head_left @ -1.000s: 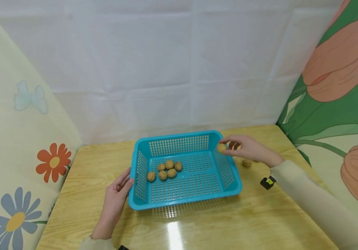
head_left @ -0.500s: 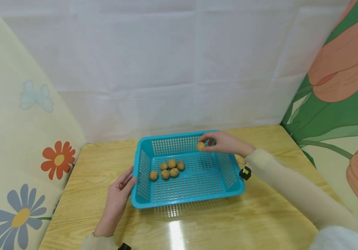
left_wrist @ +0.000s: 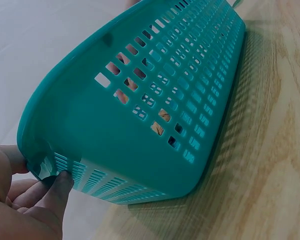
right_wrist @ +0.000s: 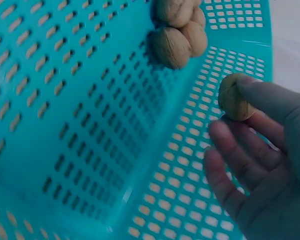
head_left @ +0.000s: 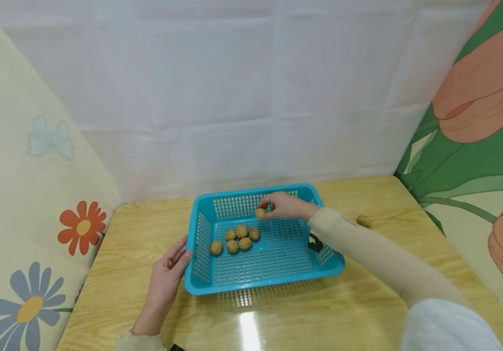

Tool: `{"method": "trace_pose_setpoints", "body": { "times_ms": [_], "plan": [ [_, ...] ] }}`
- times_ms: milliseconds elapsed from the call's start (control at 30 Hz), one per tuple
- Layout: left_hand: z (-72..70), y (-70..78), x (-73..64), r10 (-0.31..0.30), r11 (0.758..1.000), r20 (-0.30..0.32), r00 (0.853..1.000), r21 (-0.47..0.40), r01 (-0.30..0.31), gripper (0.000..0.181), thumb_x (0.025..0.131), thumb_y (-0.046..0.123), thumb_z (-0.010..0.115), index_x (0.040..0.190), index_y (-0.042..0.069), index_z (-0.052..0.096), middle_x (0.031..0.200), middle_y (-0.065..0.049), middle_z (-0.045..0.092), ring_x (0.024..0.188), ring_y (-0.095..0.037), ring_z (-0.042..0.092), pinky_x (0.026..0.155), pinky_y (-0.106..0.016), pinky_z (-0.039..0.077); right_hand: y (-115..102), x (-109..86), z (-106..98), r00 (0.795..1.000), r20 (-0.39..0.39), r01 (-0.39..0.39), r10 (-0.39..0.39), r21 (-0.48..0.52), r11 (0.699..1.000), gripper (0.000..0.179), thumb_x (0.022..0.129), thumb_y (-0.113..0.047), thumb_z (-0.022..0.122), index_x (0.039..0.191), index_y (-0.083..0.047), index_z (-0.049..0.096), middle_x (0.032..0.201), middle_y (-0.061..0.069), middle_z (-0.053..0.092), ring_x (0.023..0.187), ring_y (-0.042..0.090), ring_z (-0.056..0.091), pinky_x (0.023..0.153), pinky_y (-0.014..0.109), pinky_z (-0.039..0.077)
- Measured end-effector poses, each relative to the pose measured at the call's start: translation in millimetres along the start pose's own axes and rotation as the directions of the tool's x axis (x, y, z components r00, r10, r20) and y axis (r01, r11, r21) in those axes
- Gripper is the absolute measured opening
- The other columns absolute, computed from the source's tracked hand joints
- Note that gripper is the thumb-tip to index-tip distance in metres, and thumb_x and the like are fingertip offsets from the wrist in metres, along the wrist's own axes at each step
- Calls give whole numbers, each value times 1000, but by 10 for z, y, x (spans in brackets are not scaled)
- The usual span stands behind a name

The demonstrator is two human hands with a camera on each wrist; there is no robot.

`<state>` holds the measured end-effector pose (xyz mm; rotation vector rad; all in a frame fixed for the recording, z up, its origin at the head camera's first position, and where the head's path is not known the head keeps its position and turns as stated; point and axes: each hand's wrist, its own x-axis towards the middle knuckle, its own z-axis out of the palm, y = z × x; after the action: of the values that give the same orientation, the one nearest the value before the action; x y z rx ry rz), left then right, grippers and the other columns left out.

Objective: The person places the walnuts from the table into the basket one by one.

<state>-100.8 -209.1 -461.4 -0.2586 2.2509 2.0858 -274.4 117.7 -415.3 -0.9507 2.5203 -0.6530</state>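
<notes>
A blue plastic basket (head_left: 269,280) with slotted walls stands on the table. My left hand (head_left: 165,275) grips its left rim, thumb on top and fingers below the edge, as the left wrist view also shows at the basket's corner. Inside, toward the left, several walnuts (head_left: 241,231) lie in a loose cluster on the slotted floor. Over the back part of the basket my right hand (head_left: 281,204) pinches a walnut (right_wrist: 235,97) between thumb and fingertips. That walnut is held above the floor, apart from the cluster.
Another walnut (head_left: 364,221) lies on the wooden table (head_left: 321,317) right of the basket, near the right sleeve. A white cloth (head_left: 216,97) hangs behind the table. Printed flower panels (head_left: 466,165) stand at both sides.
My right hand has carried the walnut leftward from the basket's right rim to over its back middle. The left hand keeps its grip on the rim. The cluster lies as before.
</notes>
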Motion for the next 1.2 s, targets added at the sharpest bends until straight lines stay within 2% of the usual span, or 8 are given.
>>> {"method": "trace_pose_setpoints", "body": {
  "times_ms": [100, 233, 467, 733, 967, 1200],
  "plan": [
    [-1, -3, -4, 0, 1000, -5, 1000, -11, 0, 58, 108, 28, 60, 160, 11, 41, 158, -14, 48, 116, 10, 60, 96, -17, 54, 4, 96, 113, 999, 18, -39, 40, -27, 999, 38, 102, -24, 71, 136, -8, 67, 129, 7, 69, 119, 24, 63, 100, 40, 56],
    [-3, 2, -16, 1, 1000, 0, 1000, -19, -1, 59, 108, 28, 61, 160, 11, 41, 158, -13, 48, 116, 9, 60, 96, -17, 55, 18, 192, 238, 997, 21, -71, 73, -53, 996, 37, 99, -22, 74, 134, -8, 69, 124, 6, 71, 114, 22, 64, 97, 38, 57],
    [9, 6, -23, 13, 1000, 1, 1000, -26, -13, 58, 108, 27, 61, 160, 10, 42, 158, -14, 49, 116, 8, 61, 95, -18, 55, 19, 246, 331, 993, 28, -112, 111, 9, 994, 35, 97, -19, 77, 130, -9, 70, 119, 6, 72, 112, 23, 65, 94, 36, 58],
    [7, -3, -16, 22, 999, 2, 1000, -24, -22, 58, 108, 27, 61, 160, 10, 42, 157, -14, 49, 116, 8, 61, 94, -18, 56, 38, 282, 411, 994, 34, -109, 107, 40, 993, 37, 97, -22, 77, 130, -9, 69, 118, 7, 73, 111, 23, 67, 91, 35, 59],
    [17, -2, -18, 19, 999, -6, 1000, -36, -19, 58, 108, 26, 61, 160, 10, 42, 157, -14, 49, 116, 7, 62, 95, -18, 56, -22, 243, 313, 994, 23, -110, 109, 36, 993, 40, 98, -23, 76, 133, -6, 67, 116, 8, 73, 108, 23, 67, 88, 34, 60],
    [23, 3, -21, 14, 999, -7, 1000, -44, -14, 58, 108, 25, 61, 160, 9, 42, 157, -14, 49, 116, 7, 62, 95, -19, 56, -78, 29, 62, 997, -16, -71, 73, 91, 993, 38, 100, -24, 73, 133, -7, 67, 123, 8, 71, 114, 23, 66, 94, 37, 59]
  ]
}}
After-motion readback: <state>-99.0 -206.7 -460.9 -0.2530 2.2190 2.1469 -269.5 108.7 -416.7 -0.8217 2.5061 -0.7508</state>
